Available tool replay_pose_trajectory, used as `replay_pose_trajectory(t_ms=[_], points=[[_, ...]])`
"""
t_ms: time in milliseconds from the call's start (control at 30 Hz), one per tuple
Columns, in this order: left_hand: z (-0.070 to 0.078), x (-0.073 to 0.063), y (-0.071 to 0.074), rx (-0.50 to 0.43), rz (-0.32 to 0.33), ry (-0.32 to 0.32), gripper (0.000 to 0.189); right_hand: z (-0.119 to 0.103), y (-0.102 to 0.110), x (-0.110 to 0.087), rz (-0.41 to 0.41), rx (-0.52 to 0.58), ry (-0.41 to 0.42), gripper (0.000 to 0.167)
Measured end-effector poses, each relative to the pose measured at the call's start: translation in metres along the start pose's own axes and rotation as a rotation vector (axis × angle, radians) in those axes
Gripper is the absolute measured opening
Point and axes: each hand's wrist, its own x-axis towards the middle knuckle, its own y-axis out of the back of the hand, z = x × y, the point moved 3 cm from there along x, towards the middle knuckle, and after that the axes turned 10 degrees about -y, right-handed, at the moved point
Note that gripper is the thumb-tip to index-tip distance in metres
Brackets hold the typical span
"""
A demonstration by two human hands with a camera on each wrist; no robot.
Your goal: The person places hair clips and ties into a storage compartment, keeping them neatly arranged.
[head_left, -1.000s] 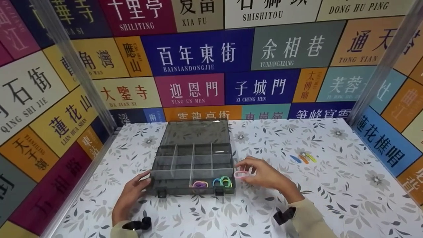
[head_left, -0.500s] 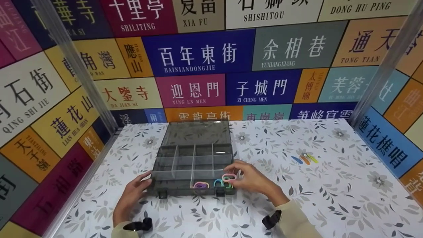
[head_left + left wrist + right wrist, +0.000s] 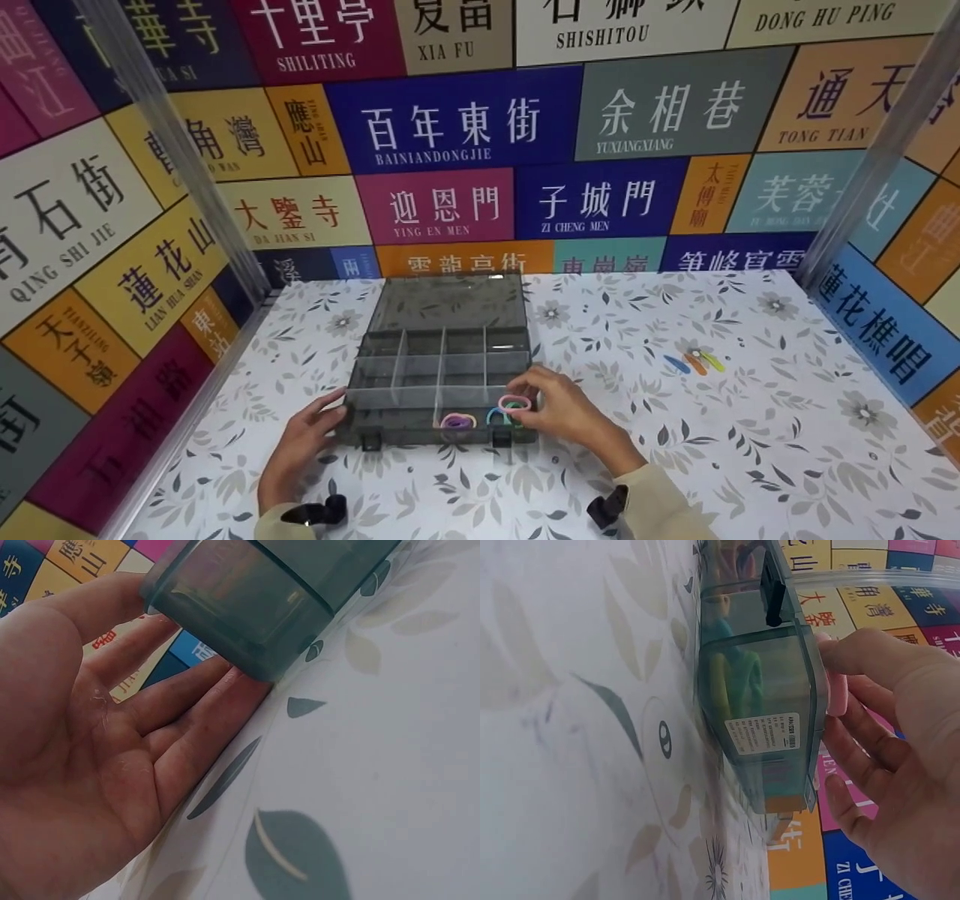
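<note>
A grey see-through compartment box lies on the table with its lid laid back. My left hand is at its left front corner; in the left wrist view, the fairly straight fingers touch the box's side and bottom edge. Between thumb and fingers, my right hand pinches a pink hair tie at the rim of the front right compartment. Below it, green and blue hair ties lie inside, partly hidden by the hand. A purple hair tie lies further left with a yellowish one.
Blue, orange and yellow hair clips lie to the right on the leaf-patterned tablecloth. Walls printed with coloured signs enclose the back and sides. Dark latches stick out from the box's front edge.
My right hand has moved left with the pink hair tie, from beside the box to over its front right compartment, then slightly lower. My left hand has stayed at the corner.
</note>
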Motion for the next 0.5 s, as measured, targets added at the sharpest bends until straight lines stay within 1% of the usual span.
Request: replay_pose_trajectory(t_ms=[67,200,267,333,400,500], points=[[-0.0003,0.0004,-0.0001,0.002,-0.001,-0.003,0.065,0.0002,-0.0004,-0.0007,0.021,-0.028,0.019,0.032],[-0.0013,0.0011,-0.0004,0.008,-0.003,-0.006,0.064,0.001,-0.0002,-0.0023,0.027,-0.051,0.029,0.034],[-0.0015,0.0012,-0.0006,0.006,-0.003,-0.006,0.064,0.0015,0.0003,-0.0034,0.009,-0.03,0.023,0.036],[-0.0014,0.0008,-0.0009,-0.015,-0.007,-0.005,0.064,0.0017,0.0012,-0.0042,-0.02,0.01,0.004,0.037],[-0.0011,0.0002,-0.0011,-0.034,-0.012,0.006,0.065,0.0019,0.0027,-0.0056,-0.049,0.053,-0.02,0.037],[-0.0014,-0.0007,-0.0012,-0.055,-0.023,0.022,0.065,0.0023,0.006,-0.0074,-0.071,0.096,-0.031,0.036]])
